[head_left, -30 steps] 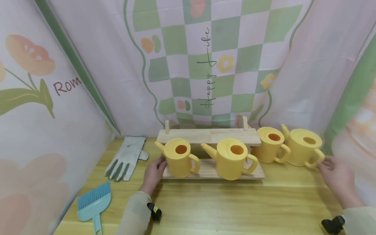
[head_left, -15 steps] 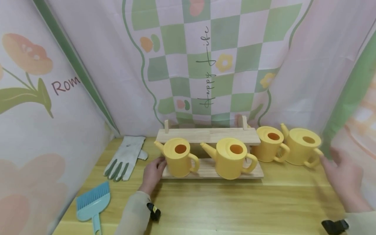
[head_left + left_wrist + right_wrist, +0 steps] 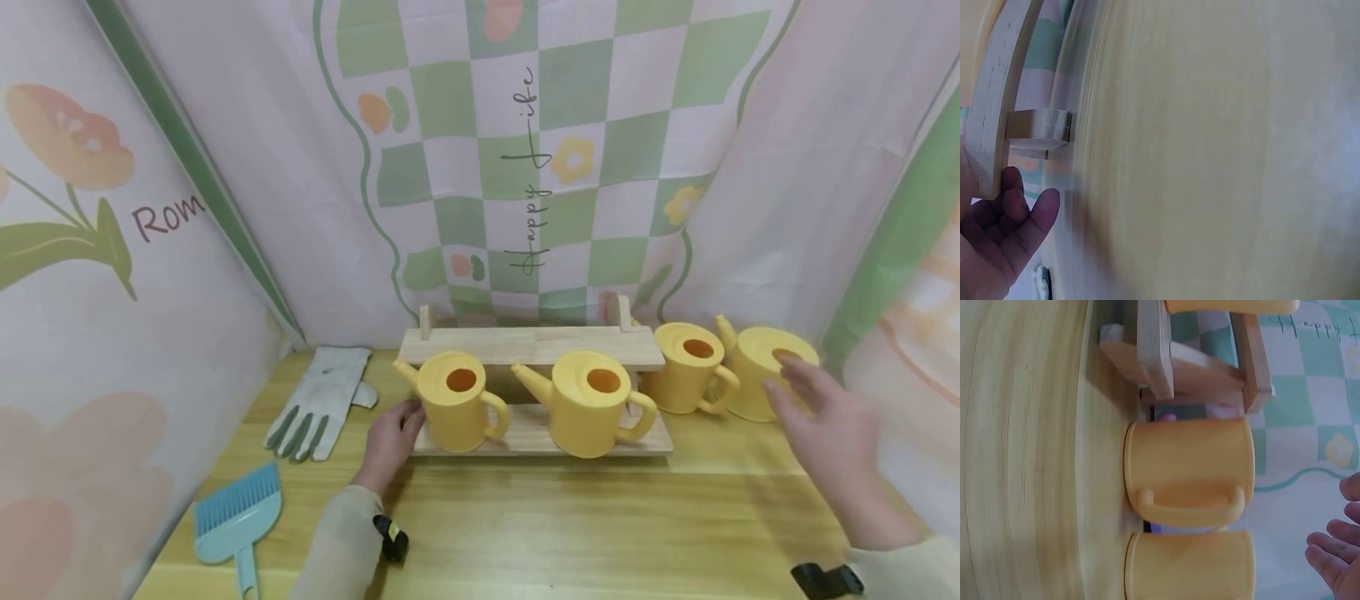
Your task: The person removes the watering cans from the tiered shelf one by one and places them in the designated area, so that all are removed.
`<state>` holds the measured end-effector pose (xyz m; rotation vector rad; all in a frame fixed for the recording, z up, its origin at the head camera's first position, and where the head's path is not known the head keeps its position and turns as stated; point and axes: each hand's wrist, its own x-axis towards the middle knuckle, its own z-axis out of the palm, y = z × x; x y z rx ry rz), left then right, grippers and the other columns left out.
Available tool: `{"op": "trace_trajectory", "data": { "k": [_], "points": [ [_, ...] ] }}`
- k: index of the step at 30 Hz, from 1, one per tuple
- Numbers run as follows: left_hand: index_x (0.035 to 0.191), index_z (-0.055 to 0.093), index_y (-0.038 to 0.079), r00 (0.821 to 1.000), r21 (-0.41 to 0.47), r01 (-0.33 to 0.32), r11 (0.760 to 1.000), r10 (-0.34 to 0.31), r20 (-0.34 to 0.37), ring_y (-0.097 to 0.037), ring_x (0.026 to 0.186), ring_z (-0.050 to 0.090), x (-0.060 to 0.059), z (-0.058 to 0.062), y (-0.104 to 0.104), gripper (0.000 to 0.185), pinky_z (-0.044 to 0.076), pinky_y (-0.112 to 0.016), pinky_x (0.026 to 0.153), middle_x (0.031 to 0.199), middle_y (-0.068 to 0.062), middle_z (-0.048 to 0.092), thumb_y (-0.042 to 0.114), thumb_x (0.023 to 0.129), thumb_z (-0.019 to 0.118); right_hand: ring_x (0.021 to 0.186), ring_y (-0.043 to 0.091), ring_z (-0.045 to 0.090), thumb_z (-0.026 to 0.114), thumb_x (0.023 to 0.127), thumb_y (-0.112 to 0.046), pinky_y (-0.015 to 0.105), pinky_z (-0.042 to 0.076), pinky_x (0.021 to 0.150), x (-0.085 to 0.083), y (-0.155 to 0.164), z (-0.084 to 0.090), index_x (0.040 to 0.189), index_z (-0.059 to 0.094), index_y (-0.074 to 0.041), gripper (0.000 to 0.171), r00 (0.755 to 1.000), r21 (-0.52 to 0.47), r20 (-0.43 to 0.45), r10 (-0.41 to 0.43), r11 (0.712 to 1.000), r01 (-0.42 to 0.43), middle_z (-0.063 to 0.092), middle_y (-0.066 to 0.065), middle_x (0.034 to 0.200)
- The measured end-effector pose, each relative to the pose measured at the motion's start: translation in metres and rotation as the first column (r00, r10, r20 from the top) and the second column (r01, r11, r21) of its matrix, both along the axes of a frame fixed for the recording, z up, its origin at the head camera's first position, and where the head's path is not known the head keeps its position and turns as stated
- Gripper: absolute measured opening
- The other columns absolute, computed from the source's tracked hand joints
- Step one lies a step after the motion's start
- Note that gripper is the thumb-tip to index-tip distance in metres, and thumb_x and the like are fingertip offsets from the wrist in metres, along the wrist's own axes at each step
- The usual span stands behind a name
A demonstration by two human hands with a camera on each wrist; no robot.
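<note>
Head view: two yellow plastic watering cans (image 3: 525, 404) stand on the pale wooden two-tier rack (image 3: 534, 347). Two more (image 3: 731, 369) remain on the counter (image 3: 570, 517) at 3 o'clock. The left hand (image 3: 390, 442), fingers relaxed, rests against the rack. The right hand (image 3: 828, 417) hovers spread above the outermost can.

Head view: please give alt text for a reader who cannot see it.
A person's right hand hovers open over the rightmost of four yellow watering cans, while the left hand rests at the left end of a low wooden rack holding two of the cans. A grey glove and blue brush lie left on the wooden table.
</note>
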<state>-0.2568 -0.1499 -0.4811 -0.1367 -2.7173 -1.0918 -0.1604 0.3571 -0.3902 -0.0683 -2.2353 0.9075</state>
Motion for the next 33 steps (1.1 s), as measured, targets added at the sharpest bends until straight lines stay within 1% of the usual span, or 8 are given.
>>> {"op": "trace_trajectory", "data": {
  "k": [4,8,12,15,16,24,29,33],
  "points": [
    [0.11,0.061,0.023,1.0,-0.001,-0.005,1.0,0.005,-0.003,-0.018,0.097,0.057,0.0,0.0,0.0,0.032,0.046,-0.037,0.081,0.107,0.002,0.062,0.041,0.088,0.047,0.086,-0.023,0.044,0.066,0.079,-0.014,-0.002,0.035,0.066,-0.002,-0.013,-0.001,0.115,0.058,-0.011,0.037,0.998,0.044,-0.035,0.05,0.998,-0.049,0.057,-0.019,0.107],
    [0.111,0.06,0.023,1.0,-0.011,-0.014,1.0,0.014,0.008,-0.018,0.098,0.056,0.0,0.0,0.0,0.032,0.045,-0.038,0.082,0.108,0.002,0.061,0.041,0.088,0.048,0.085,-0.021,0.047,0.067,0.078,-0.011,-0.001,0.037,0.066,-0.006,-0.026,-0.005,0.11,0.061,-0.009,0.033,0.988,0.083,-0.054,0.145,0.987,-0.14,0.052,-0.031,0.098],
    [0.112,0.06,0.023,1.0,-0.021,-0.021,1.0,0.021,0.02,-0.019,0.099,0.056,0.0,0.0,0.0,0.033,0.045,-0.038,0.083,0.109,0.002,0.061,0.042,0.088,0.048,0.082,-0.021,0.048,0.067,0.078,-0.009,0.0,0.039,0.065,-0.007,-0.04,-0.009,0.107,0.062,-0.006,0.03,0.978,0.101,-0.035,0.204,0.975,-0.2,0.064,-0.009,0.097],
    [0.111,0.06,0.023,0.999,-0.02,-0.022,1.0,0.023,0.025,-0.019,0.099,0.056,0.0,0.0,0.0,0.032,0.045,-0.039,0.083,0.109,0.002,0.061,0.042,0.088,0.048,0.081,-0.022,0.047,0.066,0.079,-0.011,0.0,0.039,0.064,-0.007,-0.049,-0.009,0.107,0.061,-0.006,0.028,0.974,0.106,-0.008,0.225,0.969,-0.223,0.065,0.01,0.094],
    [0.111,0.06,0.023,0.999,-0.02,-0.023,1.0,0.024,0.028,-0.019,0.099,0.056,0.0,0.0,0.0,0.032,0.045,-0.039,0.083,0.109,0.002,0.061,0.042,0.088,0.048,0.081,-0.021,0.047,0.065,0.08,-0.011,0.0,0.039,0.065,-0.007,-0.052,-0.01,0.107,0.061,-0.005,0.028,0.972,0.107,-0.003,0.236,0.966,-0.234,0.065,0.012,0.094],
    [0.112,0.06,0.024,0.999,-0.022,-0.031,0.999,0.032,0.033,-0.02,0.099,0.056,0.0,0.0,0.001,0.032,0.044,-0.039,0.083,0.109,0.001,0.061,0.042,0.088,0.048,0.084,-0.01,0.055,0.067,0.077,-0.005,0.006,0.044,0.069,-0.008,-0.072,-0.015,0.108,0.061,-0.007,0.032,0.939,0.141,0.015,0.344,0.929,-0.342,0.065,0.008,0.096],
    [0.112,0.059,0.023,0.999,-0.025,-0.036,0.999,0.037,0.032,-0.02,0.1,0.055,0.0,0.0,0.002,0.033,0.044,-0.04,0.084,0.11,0.001,0.06,0.043,0.088,0.048,0.083,0.006,0.06,0.068,0.077,-0.01,0.007,0.044,0.069,-0.008,-0.081,-0.017,0.109,0.06,-0.01,0.033,0.932,0.135,0.056,0.359,0.922,-0.363,0.065,0.005,0.098],
    [0.113,0.059,0.023,0.999,-0.031,-0.036,0.999,0.037,0.023,-0.021,0.099,0.056,0.0,-0.001,0.002,0.035,0.044,-0.04,0.083,0.11,0.001,0.061,0.044,0.087,0.047,0.079,0.008,0.061,0.067,0.077,-0.01,0.008,0.045,0.066,-0.009,-0.086,-0.019,0.109,0.06,-0.009,0.033,0.929,0.125,0.072,0.363,0.921,-0.369,0.065,0.008,0.095]
  ]
}}
